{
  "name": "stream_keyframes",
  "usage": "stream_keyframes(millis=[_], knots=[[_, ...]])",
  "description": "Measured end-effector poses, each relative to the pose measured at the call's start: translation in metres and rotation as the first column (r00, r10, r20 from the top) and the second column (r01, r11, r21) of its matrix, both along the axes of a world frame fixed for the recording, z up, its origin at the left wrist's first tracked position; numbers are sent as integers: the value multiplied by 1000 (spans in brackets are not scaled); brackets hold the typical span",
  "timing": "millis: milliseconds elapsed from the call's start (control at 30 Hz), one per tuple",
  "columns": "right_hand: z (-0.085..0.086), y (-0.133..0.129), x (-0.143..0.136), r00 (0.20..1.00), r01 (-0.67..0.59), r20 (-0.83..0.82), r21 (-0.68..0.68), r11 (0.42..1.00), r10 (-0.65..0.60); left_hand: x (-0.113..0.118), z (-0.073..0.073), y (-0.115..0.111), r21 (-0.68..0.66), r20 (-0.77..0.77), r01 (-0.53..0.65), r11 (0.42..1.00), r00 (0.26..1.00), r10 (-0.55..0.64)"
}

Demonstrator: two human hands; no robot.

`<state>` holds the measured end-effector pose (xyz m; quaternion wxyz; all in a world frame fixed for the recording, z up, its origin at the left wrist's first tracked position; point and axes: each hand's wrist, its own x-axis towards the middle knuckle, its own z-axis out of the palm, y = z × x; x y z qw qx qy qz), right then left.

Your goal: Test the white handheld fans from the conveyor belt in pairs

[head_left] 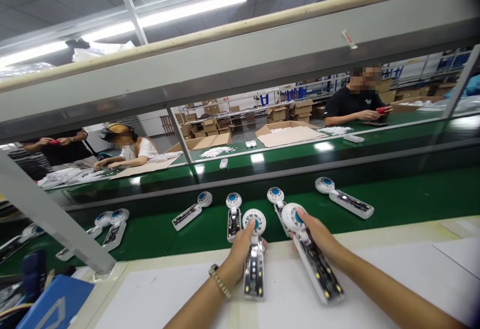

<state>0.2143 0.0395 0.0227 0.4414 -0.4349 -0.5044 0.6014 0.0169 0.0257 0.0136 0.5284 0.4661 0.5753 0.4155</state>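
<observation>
Fan in left hand: white shell, blue centre, dark board with pale dots. Fan at 3 o'clock of it, in right hand: same colours. Belt at 12 o'clock dark green. Table white, cream edge. Bin at 9 o'clock blue.

Both forearms are bare of sleeves; a beaded metal bracelet circles the left wrist.

Just beyond each hand open handsets crowd the green belt, while bare bench lies open rightward.
</observation>
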Motion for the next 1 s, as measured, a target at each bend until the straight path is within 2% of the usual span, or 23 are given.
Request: stream_keyframes(millis=[33, 67, 133, 200, 267, 333, 400, 500, 600, 667, 733, 867, 933, 1000], knots=[[3, 15, 6, 986, 65, 145, 88, 994, -78, 1, 4, 12, 50, -72, -28, 998, 997, 32], [5, 32, 14, 928, 127, 316, 229, 965, -198, 0, 8, 24, 99, -116, -53, 994, 991, 64], [10, 64, 31, 855, 196, 405, 326, 925, -324, -10, 18, 48, 184, -181, -95, 978, 975, 129], [16, 90, 48, 783, 224, 476, 385, 896, -400, -31, 27, 67, 235, -272, -129, 963, 943, 192], [20, 104, 57, 719, 225, 535, 425, 877, -444, -58, 34, 77, 268, -372, -161, 950, 892, 256], [21, 106, 52, 679, 189, 580, 455, 871, -450, -84, 36, 79, 274, -456, -198, 941, 835, 308], [18, 100, 31, 672, 113, 624, 446, 888, -399, -103, 33, 77, 229, -522, -220, 948, 795, 310], [9, 85, -21, 674, 10, 693, 338, 941, -256, -113, 25, 71, 115, -579, -228, 967, 775, 252], [1, 74, -70, 684, -11, 714, 212, 977, -147, -113, 20, 67, 42, -579, -243, 969, 785, 221], [2, 70, -86, 720, -29, 691, 116, 993, -60, -115, 24, 62, -4, -536, -248, 969, 818, 207], [6, 67, -87, 774, -70, 631, 6, 997, 51, -118, 32, 53, -41, -449, -234, 971, 873, 191], [15, 47, -65, 896, -179, 382, -153, 972, 225, -114, 47, 22, -18, -164, -165, 986, 974, 159], [16, 30, -57, 939, -218, 234, -166, 962, 253, -101, 46, 6, 24, -13, -145, 989, 989, 146], [12, 11, -56, 963, -226, 115, -152, 962, 244, -80, 37, -6, 61, 107, -152, 987, 984, 145]])
